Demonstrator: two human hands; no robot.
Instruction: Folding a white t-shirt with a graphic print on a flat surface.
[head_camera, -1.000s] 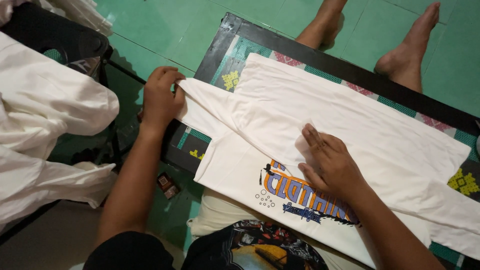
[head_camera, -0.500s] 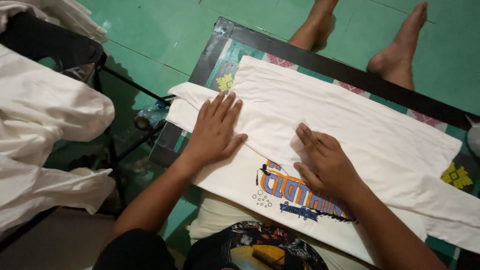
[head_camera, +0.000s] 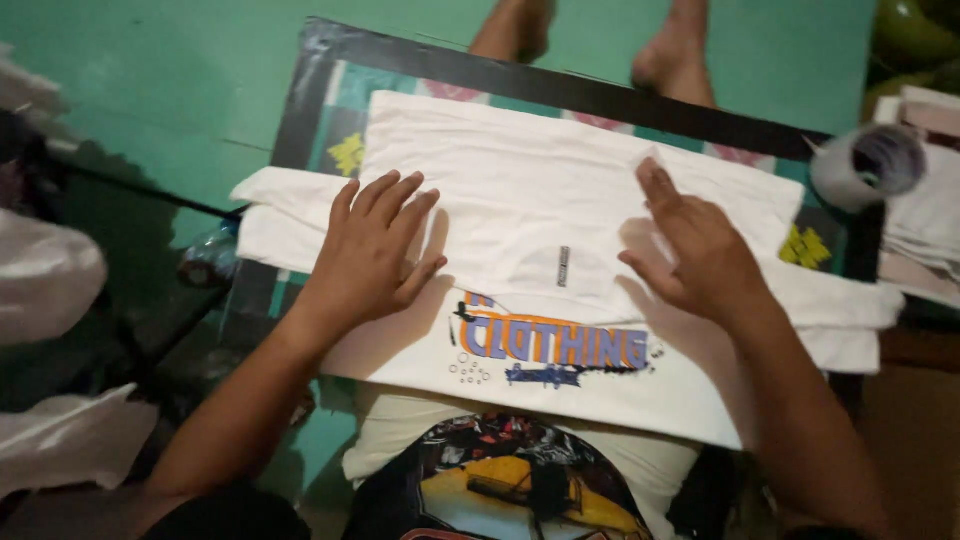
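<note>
White folded T-shirt (head_camera: 560, 200) at frame centre on patterned board (head_camera: 320, 90), long axis left to right; left hand (head_camera: 375, 255) flat, fingers spread, pressing left half; right hand (head_camera: 700, 255) open, fingers released, over right half, equally near.

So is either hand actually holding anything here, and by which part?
Nothing is held. The left hand and right hand rest open and flat on the folded white T-shirt.
</note>
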